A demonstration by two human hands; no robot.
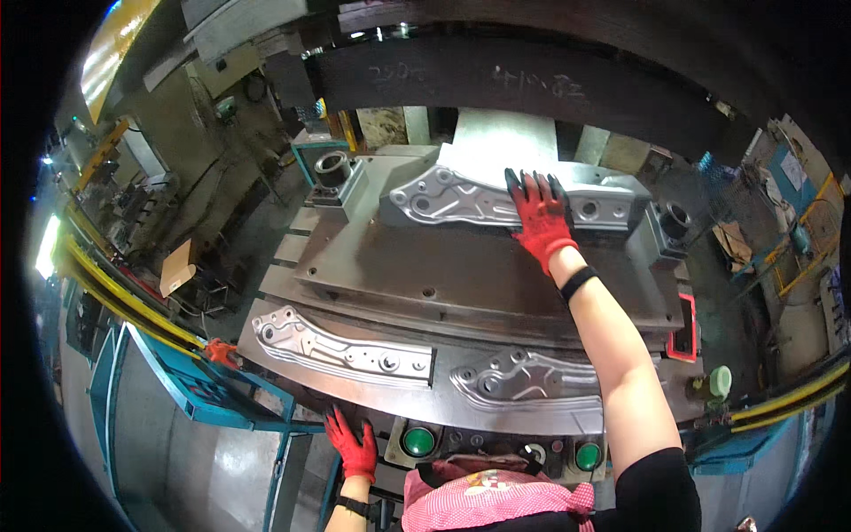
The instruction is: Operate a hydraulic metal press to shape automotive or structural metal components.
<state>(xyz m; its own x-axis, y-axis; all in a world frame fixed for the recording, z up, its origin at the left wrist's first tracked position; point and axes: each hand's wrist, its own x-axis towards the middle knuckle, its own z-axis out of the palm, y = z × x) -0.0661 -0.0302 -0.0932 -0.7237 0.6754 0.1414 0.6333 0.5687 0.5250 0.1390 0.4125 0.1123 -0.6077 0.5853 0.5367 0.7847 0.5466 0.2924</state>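
My right hand [542,217], in a red glove with dark fingertips, reaches far forward. Its fingers lie spread on a stamped metal bracket [461,200] seated on the press die [399,257]; part of the bracket is hidden beneath the hand. Down by the front edge of the press table, my left hand [355,448] wears a matching glove, its fingers apart and nothing in them. Two more stamped brackets rest on the table's front strip: one at left [346,353], the other at right [523,381], partly covered by my right forearm.
Guide posts flank the die at left [333,170] and right [674,220]. A dark press beam [496,75] spans overhead. Green push buttons [418,441] sit on the front panel. A blue-framed bin [213,443] stands at lower left, a green-capped bottle [719,383] at right.
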